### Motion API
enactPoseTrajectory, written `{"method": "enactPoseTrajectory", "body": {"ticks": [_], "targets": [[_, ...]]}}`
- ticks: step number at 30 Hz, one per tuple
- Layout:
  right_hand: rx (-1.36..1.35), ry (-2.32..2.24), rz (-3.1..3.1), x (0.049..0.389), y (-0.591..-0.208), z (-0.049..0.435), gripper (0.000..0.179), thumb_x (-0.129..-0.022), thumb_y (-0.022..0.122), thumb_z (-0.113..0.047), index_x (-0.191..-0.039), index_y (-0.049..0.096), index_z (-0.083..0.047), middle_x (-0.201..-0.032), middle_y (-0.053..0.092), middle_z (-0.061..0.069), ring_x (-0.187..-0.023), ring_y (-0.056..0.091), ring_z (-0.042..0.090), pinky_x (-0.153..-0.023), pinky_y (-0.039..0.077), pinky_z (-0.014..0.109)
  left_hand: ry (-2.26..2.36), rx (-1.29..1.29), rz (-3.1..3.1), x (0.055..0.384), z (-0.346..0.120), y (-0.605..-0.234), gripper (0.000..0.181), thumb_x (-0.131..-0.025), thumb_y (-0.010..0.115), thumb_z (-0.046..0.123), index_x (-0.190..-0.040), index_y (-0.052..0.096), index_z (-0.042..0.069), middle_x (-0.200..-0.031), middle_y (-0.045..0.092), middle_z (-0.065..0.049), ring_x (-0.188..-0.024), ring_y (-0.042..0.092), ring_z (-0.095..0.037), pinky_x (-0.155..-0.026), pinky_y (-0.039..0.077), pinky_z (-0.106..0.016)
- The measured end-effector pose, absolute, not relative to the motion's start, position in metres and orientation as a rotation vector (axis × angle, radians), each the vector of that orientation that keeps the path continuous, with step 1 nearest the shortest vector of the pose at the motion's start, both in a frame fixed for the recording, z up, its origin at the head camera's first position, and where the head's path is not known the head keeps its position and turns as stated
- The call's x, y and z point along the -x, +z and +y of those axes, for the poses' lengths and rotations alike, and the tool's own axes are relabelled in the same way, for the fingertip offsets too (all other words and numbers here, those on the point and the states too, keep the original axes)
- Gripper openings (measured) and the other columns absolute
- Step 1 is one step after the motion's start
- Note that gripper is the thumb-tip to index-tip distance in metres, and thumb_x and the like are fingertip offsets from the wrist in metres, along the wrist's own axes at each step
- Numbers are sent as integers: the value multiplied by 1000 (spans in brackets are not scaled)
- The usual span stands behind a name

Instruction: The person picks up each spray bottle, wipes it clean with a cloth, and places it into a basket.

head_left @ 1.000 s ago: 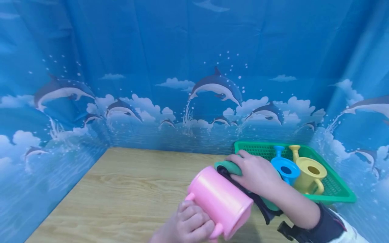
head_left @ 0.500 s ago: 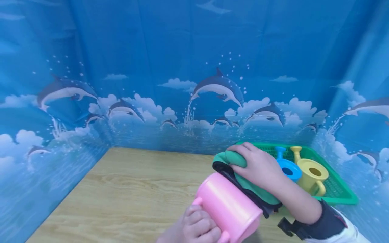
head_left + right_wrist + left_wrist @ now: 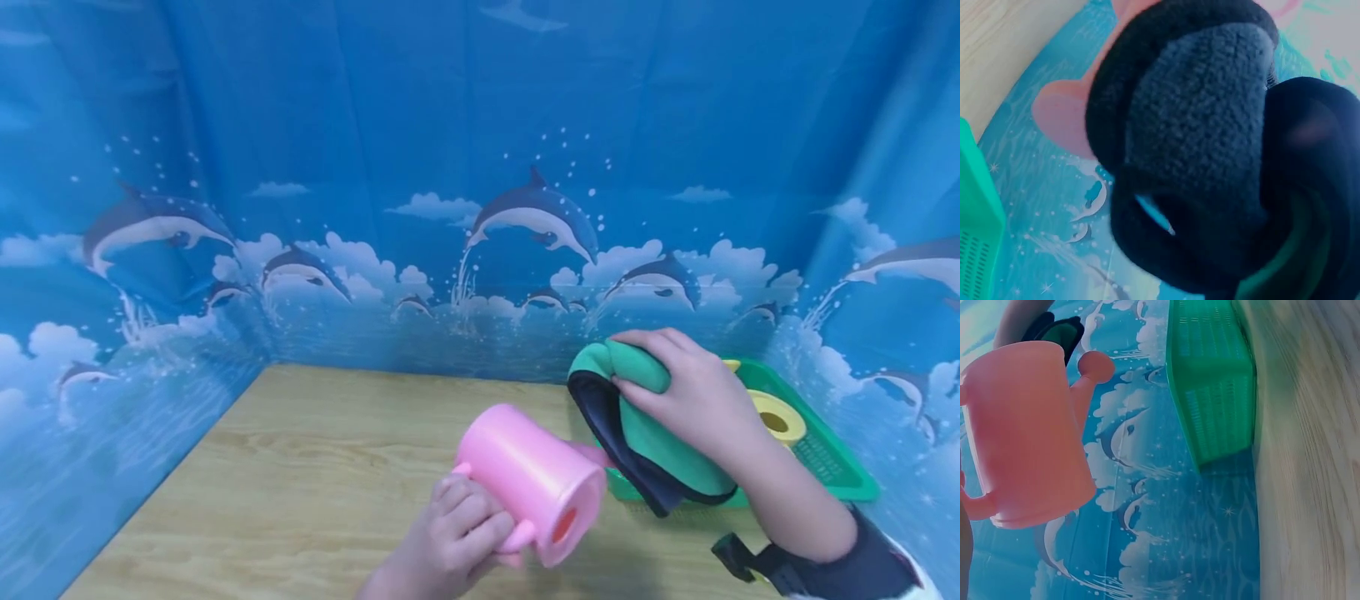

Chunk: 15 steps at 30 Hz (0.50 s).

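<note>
My left hand [image 3: 450,537] grips the handle of a pink toy watering can [image 3: 517,467], which is tilted above the wooden table with its orange-red opening toward me. In the left wrist view the can's spout [image 3: 1088,381] sticks out past its body. A green cloth with a dark fleecy underside [image 3: 660,442] is folded in my right hand [image 3: 693,400], between thumb and fingers. It hangs just right of the can and overlaps the spout in the head view. Close up in the right wrist view, the cloth's dark side [image 3: 1197,125] covers much of the can.
A green mesh basket [image 3: 832,450] stands at the table's back right, partly behind my right arm. Inside it a yellow watering can [image 3: 791,433] shows. Blue dolphin-print sheeting [image 3: 375,167] encloses the wooden table [image 3: 300,467] at the back and sides.
The cloth has moved right and up, off the can's side. The pink can has turned, so its opening and part of its spout now show. My right arm now hides the blue can.
</note>
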State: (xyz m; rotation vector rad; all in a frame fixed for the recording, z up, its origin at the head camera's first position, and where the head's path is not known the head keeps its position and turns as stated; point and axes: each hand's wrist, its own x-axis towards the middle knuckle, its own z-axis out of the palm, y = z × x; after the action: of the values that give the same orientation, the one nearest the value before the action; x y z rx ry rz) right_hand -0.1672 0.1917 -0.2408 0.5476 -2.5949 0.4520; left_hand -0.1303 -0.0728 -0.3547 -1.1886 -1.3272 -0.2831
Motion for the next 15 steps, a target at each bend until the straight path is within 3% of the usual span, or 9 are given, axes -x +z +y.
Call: {"method": "enactPoseTrajectory", "body": {"ticks": [11, 15], "targets": [[-441, 609, -2606, 163, -260, 214, 44, -88, 71, -30, -127, 60, -16, -118, 62, 18, -89, 59, 31, -59, 43, 33, -541, 1099, -1427, 142, -74, -375, 37, -101, 47, 33, -79, 59, 6, -75, 50, 0, -72, 46, -14, -69, 36, -24], [-406, 663, -2595, 162, -269, 219, 44, -88, 71, -33, -127, 60, -16, -122, 60, 19, -99, 58, 36, -63, 48, 42, -610, 1059, -1458, 145, -74, -379, 38, -101, 46, 35, -77, 58, 8, -75, 49, 1, -70, 44, -12, -67, 34, -22]]}}
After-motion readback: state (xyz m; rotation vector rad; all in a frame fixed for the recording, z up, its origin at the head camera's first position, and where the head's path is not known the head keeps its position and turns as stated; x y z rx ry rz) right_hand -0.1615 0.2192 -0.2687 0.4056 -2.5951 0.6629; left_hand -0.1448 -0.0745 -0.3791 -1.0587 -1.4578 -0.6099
